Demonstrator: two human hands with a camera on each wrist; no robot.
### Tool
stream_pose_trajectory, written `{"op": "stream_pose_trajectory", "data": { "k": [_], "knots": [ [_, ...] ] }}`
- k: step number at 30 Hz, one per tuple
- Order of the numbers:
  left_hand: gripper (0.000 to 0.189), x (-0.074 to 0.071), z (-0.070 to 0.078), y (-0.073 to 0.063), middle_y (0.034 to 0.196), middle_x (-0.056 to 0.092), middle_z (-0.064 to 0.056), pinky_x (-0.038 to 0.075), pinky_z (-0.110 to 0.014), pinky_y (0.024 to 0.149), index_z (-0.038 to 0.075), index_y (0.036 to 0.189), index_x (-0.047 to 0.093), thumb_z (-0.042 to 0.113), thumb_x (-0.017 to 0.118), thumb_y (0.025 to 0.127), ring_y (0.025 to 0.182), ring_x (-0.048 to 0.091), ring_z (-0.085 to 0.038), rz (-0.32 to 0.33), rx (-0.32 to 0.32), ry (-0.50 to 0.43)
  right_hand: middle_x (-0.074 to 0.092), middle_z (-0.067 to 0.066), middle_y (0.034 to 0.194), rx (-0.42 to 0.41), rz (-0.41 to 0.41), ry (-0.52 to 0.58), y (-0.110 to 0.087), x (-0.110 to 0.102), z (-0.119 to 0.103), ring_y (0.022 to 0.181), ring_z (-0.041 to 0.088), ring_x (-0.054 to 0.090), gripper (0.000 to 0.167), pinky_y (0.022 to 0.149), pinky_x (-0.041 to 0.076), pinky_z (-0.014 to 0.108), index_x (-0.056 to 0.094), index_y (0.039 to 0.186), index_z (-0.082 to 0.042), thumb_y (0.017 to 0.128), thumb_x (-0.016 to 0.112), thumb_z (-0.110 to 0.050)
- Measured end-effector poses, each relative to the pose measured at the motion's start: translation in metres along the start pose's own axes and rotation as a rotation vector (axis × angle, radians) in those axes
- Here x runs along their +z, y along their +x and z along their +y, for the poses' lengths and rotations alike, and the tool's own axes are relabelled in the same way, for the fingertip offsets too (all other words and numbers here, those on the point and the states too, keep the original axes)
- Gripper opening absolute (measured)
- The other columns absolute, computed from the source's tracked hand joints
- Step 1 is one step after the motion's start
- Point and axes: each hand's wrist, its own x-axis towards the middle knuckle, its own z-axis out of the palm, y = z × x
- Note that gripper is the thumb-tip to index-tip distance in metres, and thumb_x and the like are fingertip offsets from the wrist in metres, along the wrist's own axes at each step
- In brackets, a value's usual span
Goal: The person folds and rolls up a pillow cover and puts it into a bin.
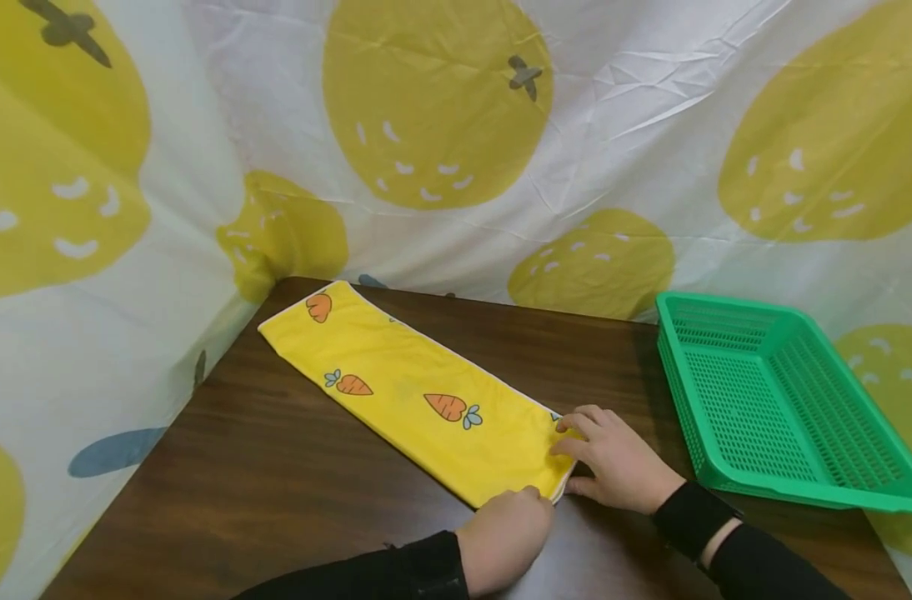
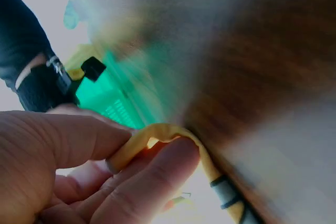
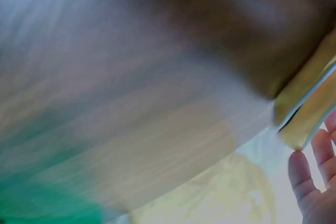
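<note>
A yellow cloth (image 1: 403, 383) printed with carrots and edged in white lies folded into a long strip, slanting across the brown table. At its near right corner my left hand (image 1: 507, 533) pinches the fabric; in the left wrist view the thumb and fingers hold a folded edge (image 2: 157, 129) between them. My right hand (image 1: 613, 458) rests at the strip's right end, fingers spread over the top and thumb low beside the edge. The right wrist view has the fingertips touching the layered end (image 3: 302, 95) of the cloth.
A green plastic basket (image 1: 681, 392) with perforated walls stands to the right, close to the right forearm. White curtains (image 1: 441, 242) with large yellow fruit prints hang along the back and left sides of the table (image 1: 276, 467).
</note>
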Motion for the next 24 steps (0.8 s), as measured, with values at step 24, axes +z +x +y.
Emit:
{"op": "stream_pose_trajectory", "data": {
  "k": [24],
  "knots": [
    [0.015, 0.026, -0.007, -0.011, 0.073, 0.061, 0.012, 0.044, -0.025, 0.053, 0.022, 0.104, 0.063, 0.03, 0.074, 0.1, 0.06, 0.054, 0.0, 0.081, -0.153, -0.316, 0.07, -0.014, 0.084, 0.245, -0.34, 0.462, 0.017, -0.016, 0.032, 0.079, 0.002, 0.057, 0.013, 0.074, 0.052, 0.025, 0.076, 0.089, -0.022, 0.091, 0.081, -0.011]
  ]
}}
